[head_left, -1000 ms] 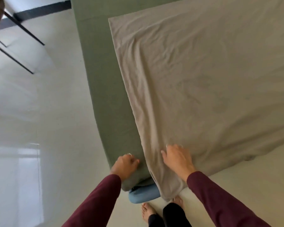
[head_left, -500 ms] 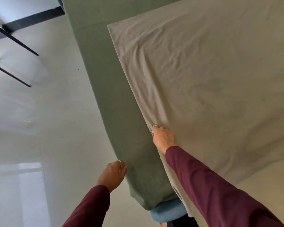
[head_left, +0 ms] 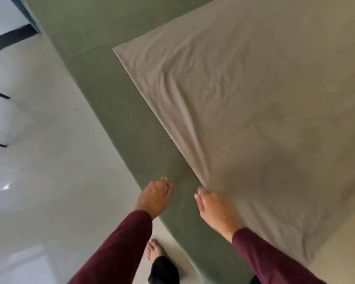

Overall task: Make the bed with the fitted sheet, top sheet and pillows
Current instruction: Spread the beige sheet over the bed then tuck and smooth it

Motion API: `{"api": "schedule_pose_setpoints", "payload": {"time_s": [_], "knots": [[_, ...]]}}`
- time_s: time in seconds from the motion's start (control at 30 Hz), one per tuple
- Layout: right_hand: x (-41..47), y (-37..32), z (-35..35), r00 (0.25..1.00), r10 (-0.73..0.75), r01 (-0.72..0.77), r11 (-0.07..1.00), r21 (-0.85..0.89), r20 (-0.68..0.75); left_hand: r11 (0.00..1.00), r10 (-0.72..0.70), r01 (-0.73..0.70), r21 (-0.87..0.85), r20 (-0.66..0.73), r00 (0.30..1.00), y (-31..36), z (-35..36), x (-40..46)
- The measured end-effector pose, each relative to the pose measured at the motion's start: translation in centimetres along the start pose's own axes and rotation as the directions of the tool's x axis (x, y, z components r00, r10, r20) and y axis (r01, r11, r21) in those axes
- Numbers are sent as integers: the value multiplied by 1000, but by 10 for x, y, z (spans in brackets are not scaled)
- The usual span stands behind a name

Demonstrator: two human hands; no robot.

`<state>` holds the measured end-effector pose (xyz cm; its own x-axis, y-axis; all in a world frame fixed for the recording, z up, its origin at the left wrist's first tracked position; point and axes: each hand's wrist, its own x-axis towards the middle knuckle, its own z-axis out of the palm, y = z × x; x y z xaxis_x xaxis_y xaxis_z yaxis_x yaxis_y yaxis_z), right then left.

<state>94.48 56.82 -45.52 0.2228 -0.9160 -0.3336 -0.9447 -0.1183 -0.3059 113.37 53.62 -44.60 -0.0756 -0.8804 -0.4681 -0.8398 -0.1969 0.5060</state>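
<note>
The beige top sheet (head_left: 244, 111) lies spread and wrinkled over the green fitted sheet (head_left: 119, 111) on the bed. The right hand (head_left: 214, 206) pinches its near edge; the left hand (head_left: 155, 196), fingers curled, rests on the green edge.

I see a bed covered by a green fitted sheet (head_left: 119, 124). A wrinkled beige top sheet (head_left: 244, 111) lies over it, leaving a green strip bare along the bed's left edge. My right hand (head_left: 213, 206) rests on the top sheet's left edge. My left hand (head_left: 155, 196) touches the fitted sheet at the bed's edge. One bare foot (head_left: 154, 249) stands on the pale floor (head_left: 49, 160).
</note>
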Motion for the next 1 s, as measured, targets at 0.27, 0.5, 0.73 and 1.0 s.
{"api": "schedule_pose_setpoints", "payload": {"time_s": [0.27,0.5,0.73,1.0], "knots": [[123,-37,-13,959,260,-273,955,-118,-110,988,66,-74,135,61,996,-78,-58,28],[145,-41,-23,981,160,-134,970,-205,114,994,2,-20,110,159,987,-111,-90,40],[156,-33,-42,977,86,-51,983,-177,194,984,51,-91,154,245,968,-85,-113,67],[237,-53,-58,974,225,-226,973,-39,-32,975,82,-126,184,228,970,-44,-140,155]]}}
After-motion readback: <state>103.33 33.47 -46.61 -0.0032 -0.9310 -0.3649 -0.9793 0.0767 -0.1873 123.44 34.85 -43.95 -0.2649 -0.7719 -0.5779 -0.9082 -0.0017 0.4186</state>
